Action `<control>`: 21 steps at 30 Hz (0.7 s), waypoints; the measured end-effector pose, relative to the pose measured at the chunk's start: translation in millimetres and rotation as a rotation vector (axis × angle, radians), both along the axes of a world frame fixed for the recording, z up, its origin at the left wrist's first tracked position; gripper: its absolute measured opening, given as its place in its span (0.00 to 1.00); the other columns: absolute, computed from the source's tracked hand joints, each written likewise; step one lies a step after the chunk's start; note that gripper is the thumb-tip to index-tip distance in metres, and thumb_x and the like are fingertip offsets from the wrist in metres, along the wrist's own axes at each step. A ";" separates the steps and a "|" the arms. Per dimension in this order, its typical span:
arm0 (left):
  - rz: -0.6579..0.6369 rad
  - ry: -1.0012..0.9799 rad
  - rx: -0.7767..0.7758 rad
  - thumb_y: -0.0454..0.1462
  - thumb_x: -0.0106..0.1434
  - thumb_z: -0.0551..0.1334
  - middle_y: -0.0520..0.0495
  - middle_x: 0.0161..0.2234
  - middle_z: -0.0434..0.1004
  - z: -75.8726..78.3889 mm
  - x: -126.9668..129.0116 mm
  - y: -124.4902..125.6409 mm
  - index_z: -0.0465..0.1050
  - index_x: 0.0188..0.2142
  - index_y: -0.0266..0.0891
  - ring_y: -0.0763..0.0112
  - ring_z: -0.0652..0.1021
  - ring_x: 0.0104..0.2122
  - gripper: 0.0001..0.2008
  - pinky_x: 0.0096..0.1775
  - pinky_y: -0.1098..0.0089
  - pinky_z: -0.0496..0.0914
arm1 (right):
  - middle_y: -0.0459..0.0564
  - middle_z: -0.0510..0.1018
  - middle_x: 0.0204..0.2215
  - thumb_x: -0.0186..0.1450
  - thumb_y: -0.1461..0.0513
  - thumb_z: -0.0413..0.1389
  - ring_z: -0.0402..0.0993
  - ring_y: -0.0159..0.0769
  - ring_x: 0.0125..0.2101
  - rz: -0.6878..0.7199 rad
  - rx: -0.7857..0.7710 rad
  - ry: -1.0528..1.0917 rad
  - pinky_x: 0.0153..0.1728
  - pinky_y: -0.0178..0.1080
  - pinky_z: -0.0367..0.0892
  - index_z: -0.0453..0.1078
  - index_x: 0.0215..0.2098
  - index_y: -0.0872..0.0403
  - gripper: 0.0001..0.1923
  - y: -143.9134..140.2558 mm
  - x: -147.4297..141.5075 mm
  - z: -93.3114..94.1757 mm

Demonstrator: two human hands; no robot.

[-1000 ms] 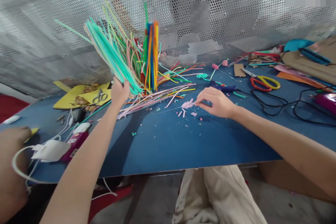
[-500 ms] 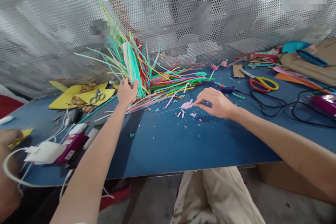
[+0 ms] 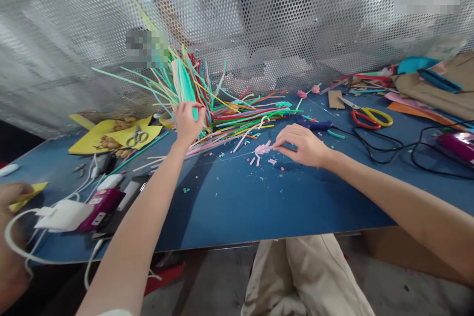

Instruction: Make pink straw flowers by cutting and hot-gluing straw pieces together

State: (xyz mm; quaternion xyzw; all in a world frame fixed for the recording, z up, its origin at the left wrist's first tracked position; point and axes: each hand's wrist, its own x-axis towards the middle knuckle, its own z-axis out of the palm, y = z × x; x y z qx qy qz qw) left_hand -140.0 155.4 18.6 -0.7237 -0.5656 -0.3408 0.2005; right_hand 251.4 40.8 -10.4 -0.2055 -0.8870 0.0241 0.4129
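My left hand (image 3: 188,121) reaches into a big pile of coloured foam strips (image 3: 207,103) at the back of the blue table (image 3: 237,202), its fingers closed around a few teal strips that stick up. My right hand (image 3: 303,144) rests on the table to the right and pinches a small pink foam flower piece (image 3: 263,148) with its fingertips. Tiny pink and teal offcuts lie scattered around that piece.
Red-and-yellow scissors (image 3: 370,117) and black cables (image 3: 403,150) lie at the right. Yellow foam sheets with small scissors (image 3: 118,134) sit at the left, a magenta glue gun (image 3: 101,205) nearer. Another person's hand (image 3: 15,192) is at the left edge. A perforated metal screen (image 3: 259,24) backs the table.
My left hand lowered the raised bundle of strips into the pile, then shifted slightly right and now grips strips in the heap. My right hand stayed on the pink piece.
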 end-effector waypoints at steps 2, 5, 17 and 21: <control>-0.185 0.136 -0.141 0.47 0.73 0.53 0.43 0.49 0.75 3.5 28.1 2.9 0.72 0.48 0.40 0.59 0.72 0.54 0.16 0.60 0.58 0.62 | 0.49 0.81 0.35 0.71 0.61 0.57 0.76 0.37 0.38 0.004 0.004 0.008 0.40 0.42 0.66 0.74 0.38 0.53 0.05 -0.1 -0.7 -0.2; -0.333 0.295 -0.326 0.52 0.71 0.55 0.42 0.57 0.73 5.7 67.9 12.8 0.70 0.58 0.41 0.57 0.71 0.58 0.24 0.61 0.58 0.62 | 0.49 0.81 0.35 0.71 0.61 0.58 0.76 0.37 0.38 0.012 -0.002 0.012 0.41 0.42 0.67 0.74 0.38 0.53 0.04 -0.4 -1.0 -0.1; -0.283 0.509 -0.370 0.42 0.71 0.58 0.39 0.55 0.76 8.3 119.7 44.7 0.71 0.58 0.40 0.53 0.74 0.57 0.19 0.57 0.56 0.67 | 0.49 0.81 0.36 0.71 0.60 0.57 0.76 0.37 0.39 -0.003 -0.042 0.024 0.41 0.43 0.67 0.74 0.38 0.53 0.06 -0.1 0.8 0.8; -0.270 0.387 -0.212 0.36 0.70 0.57 0.40 0.57 0.72 41.7 114.5 34.5 0.67 0.61 0.39 0.56 0.74 0.56 0.20 0.57 0.58 0.68 | 0.50 0.81 0.36 0.72 0.60 0.57 0.76 0.37 0.38 -0.002 -0.039 0.023 0.41 0.43 0.66 0.74 0.38 0.53 0.06 0.0 1.1 1.2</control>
